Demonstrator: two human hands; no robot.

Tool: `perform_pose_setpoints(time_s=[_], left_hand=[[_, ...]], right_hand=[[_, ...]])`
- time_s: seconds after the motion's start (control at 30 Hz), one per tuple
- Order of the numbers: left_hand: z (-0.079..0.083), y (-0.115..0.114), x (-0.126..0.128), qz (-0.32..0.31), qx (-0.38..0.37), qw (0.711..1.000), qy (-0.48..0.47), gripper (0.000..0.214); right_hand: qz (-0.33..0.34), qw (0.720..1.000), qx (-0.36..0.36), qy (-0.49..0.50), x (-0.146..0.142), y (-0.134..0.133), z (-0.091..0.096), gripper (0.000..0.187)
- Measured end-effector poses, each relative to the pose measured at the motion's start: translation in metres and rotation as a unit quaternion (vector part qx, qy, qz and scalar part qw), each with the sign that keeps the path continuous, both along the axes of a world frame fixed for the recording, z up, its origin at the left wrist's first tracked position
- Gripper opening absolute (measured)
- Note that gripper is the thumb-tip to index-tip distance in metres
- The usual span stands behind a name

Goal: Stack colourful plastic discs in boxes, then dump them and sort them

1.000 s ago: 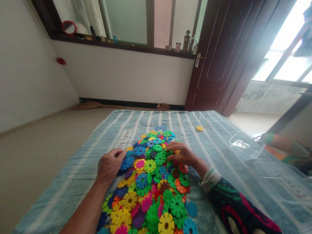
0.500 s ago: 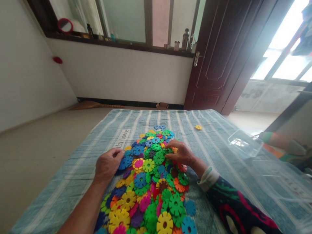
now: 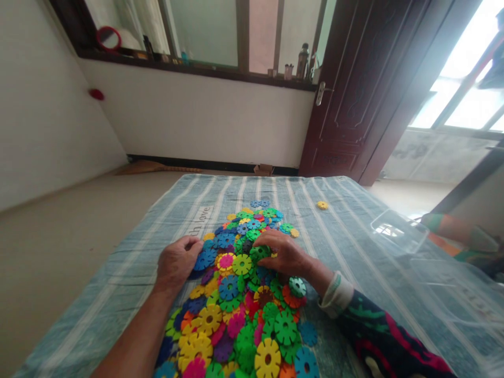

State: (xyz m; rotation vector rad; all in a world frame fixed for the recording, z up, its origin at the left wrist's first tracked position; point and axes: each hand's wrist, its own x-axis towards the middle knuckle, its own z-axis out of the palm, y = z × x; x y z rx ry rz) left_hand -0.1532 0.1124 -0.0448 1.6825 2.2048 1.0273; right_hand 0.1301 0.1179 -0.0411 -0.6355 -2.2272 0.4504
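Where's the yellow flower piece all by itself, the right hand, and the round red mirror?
Yellow flower piece [image 3: 322, 206]: head view, middle of its top.
Right hand [image 3: 286, 253]: head view, back of the hand.
Round red mirror [image 3: 108, 39]: head view, its glass.

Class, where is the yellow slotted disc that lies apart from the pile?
In the head view, the yellow slotted disc lies right of centre on the striped cloth, beyond the right hand and right of the far pair of blue discs.

Wears a dark right sleeve [image 3: 384, 325], patterned with magenta curves, green streaks and a pale patch, ending in an off-white, green-tinged cuff [image 3: 338, 295]. Leaves left forearm [image 3: 136, 328], left hand [image 3: 177, 263] and right hand [image 3: 289, 254] bare.
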Motion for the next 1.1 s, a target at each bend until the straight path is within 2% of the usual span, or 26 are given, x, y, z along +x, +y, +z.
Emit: perform_pose_setpoints(time_s=[0.13,0.27,0.47,0.53,0.63,0.73,0.8,0.87,1.1], left_hand=[[0.001,-0.001,0.001,0.002,-0.001,1.000,0.004,0.028],[0.003,-0.001,0.001,0.006,-0.008,1.000,0.014,0.027],[0.011,0.000,0.001,0.013,-0.040,0.998,0.037,0.025],[0.013,0.001,0.000,0.010,-0.055,0.998,0.040,0.026],[0.014,0.003,-0.001,0.010,-0.058,0.997,0.044,0.026],[0.014,0.004,-0.002,0.021,-0.069,0.996,0.050,0.025],[0.015,0.005,-0.002,0.028,-0.078,0.995,0.053,0.025],[0.016,0.004,-0.001,0.031,-0.081,0.995,0.052,0.024],[0.018,0.004,-0.003,0.020,-0.071,0.995,0.062,0.021]], right_hand=[[0.018,0.999,0.019,-0.026,-0.001,0.002,-0.001,0.032],[0.029,0.998,0.043,-0.043,-0.003,0.000,0.003,0.023],[-0.021,0.995,0.078,-0.052,-0.009,-0.003,0.007,0.021],[-0.063,0.995,0.074,-0.018,-0.004,0.006,0.005,0.021],[-0.212,0.975,0.056,0.030,0.020,0.027,0.001,0.022],[-0.393,0.919,0.005,-0.022,0.054,0.046,-0.006,0.026],[-0.464,0.880,-0.044,-0.092,0.073,0.053,-0.010,0.027],[-0.483,0.861,-0.077,-0.137,0.086,0.055,-0.013,0.024],[-0.445,0.871,-0.094,-0.188,0.096,0.055,-0.009,0.023]])
